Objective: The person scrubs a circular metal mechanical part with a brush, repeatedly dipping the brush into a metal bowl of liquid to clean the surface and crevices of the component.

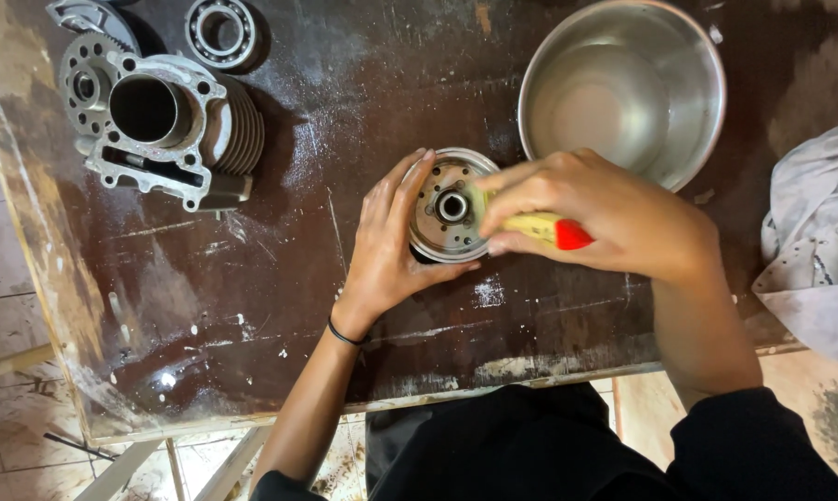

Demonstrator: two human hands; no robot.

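Left hand [386,246] is cupped around the left edge of a round metal part [451,206] lying flat near the middle of the dark, stained table [252,306]. Right hand [591,218] is closed on a brush [544,229] with a yellow and red handle, its head over the part's hub.

Risk: the table looks wet, so the part could slide if the steadying hand loosens.

A steel bowl [623,88] stands just beyond the right hand and could be knocked. An engine cylinder [168,125], gear [85,79] and bearing [219,30] lie far left; a rag [818,232] lies right.
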